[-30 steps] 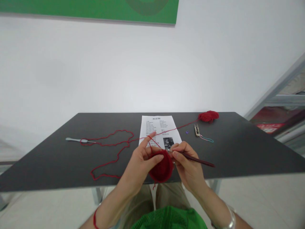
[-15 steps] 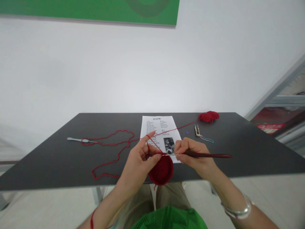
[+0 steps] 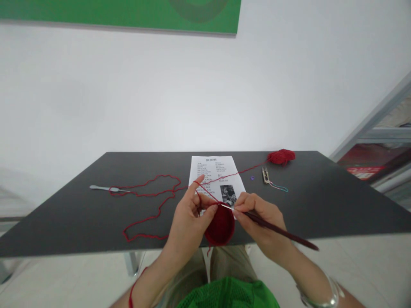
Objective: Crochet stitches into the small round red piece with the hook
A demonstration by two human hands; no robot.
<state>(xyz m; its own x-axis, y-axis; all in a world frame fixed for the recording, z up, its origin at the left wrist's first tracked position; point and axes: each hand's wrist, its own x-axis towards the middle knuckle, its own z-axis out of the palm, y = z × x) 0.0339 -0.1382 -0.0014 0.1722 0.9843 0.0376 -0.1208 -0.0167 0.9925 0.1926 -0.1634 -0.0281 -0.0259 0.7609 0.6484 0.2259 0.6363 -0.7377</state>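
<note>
My left hand point(image 3: 195, 214) pinches the top edge of a round, cup-shaped red crochet piece point(image 3: 220, 226), its index finger raised with red yarn point(image 3: 207, 188) looped over it. In my right hand point(image 3: 257, 214) is a crochet hook with a dark brown handle point(image 3: 289, 233), and its thin metal tip meets the edge of the piece beside my left thumb. A short yarn tail hangs below the piece. Behind both hands lies a printed pattern sheet point(image 3: 212, 167) with a dark photo on it, partly covered by my fingers.
A red yarn ball point(image 3: 281, 157) sits at the back right, its strand running to my left hand. Near it are thread snips point(image 3: 266, 175) with a cord and a small purple ring point(image 3: 252, 178). Leftward, loose red yarn trails around a grey-handled tool point(image 3: 105, 188) on the dark table point(image 3: 337, 201).
The hook's handle end has swung downward, so the hook now slants. My right hand has turned with it. The crochet piece has shifted slightly up and right.
</note>
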